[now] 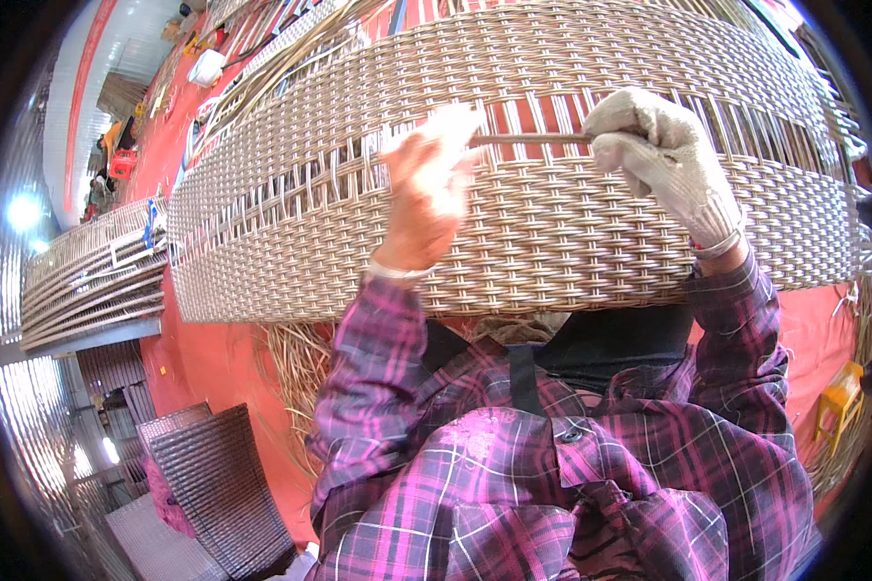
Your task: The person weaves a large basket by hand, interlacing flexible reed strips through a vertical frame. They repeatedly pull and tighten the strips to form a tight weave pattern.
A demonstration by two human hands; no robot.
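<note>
A long woven rattan panel [552, 218], tan-brown, stretches across in front of me. Along its middle runs a band of bare uprights with red showing through. A brown rattan strand [533, 138] spans straight between my two hands over this band. My right hand [664, 160], in a white knit glove, is closed round the strand's right end. My left hand [424, 189] is blurred and overbright, its fingers drawn together where the strand's left part meets them; the lower hand and wrist look bare. Its exact finger hold is hard to make out.
Loose strands [300, 378] hang or lie below the panel at left. Curved woven panels [97, 276] are stacked at far left, above a dark woven chair [225, 484]. A yellow stool [838, 402] stands at right on red floor covering [213, 358].
</note>
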